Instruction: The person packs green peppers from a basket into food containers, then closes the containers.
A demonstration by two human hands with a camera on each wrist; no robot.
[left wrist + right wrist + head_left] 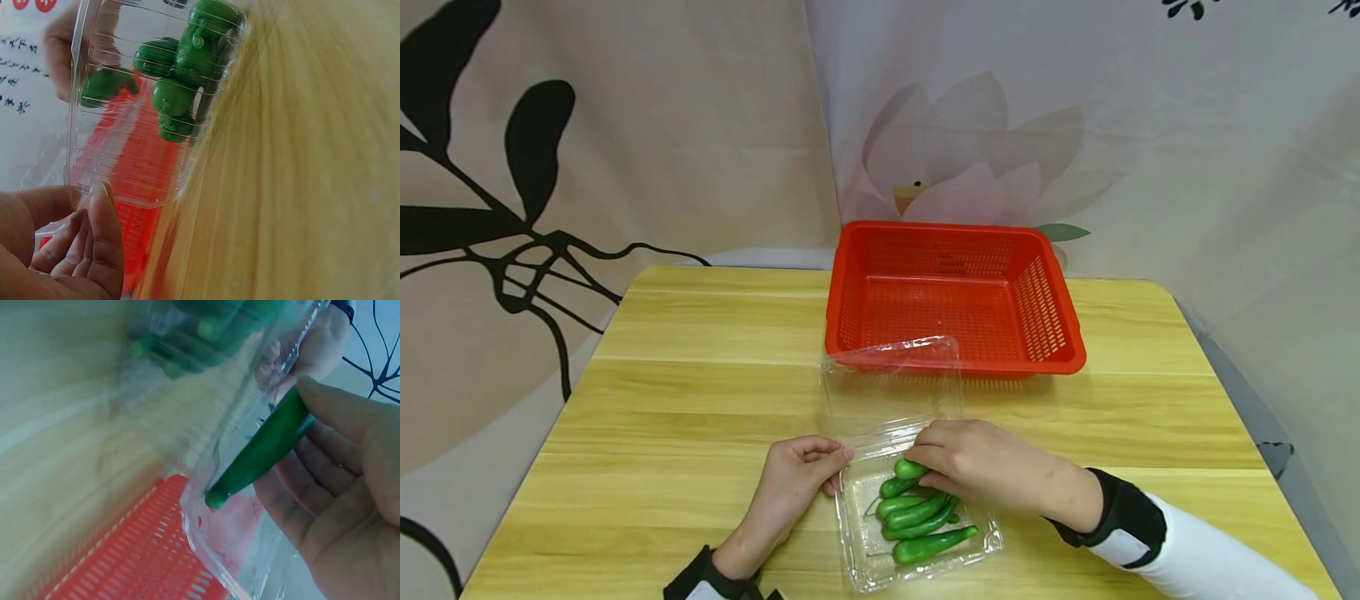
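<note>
A hinged clear plastic box point(865, 575) lies with its lid point(891, 392) up on the table, several glossy green chili peppers point(931, 546) inside its base. My left hand point(790, 487) pinches the left rim of the box near the hinge between thumb and fingers, as the left wrist view also shows. Over the far end of the base, my right hand point(977, 462) holds one green chili pepper point(262, 453) between thumb and fingers. In the right wrist view that pepper slants down just above the box edge, apart from the pile. The right hand partly hides it in the head view.
A red plastic basket point(955, 367) with slotted walls stands behind the box, and the raised lid overlaps its front edge in the head view. Under everything is a wood-grain table point(700, 400). A printed cloth point(700, 125) hangs behind.
</note>
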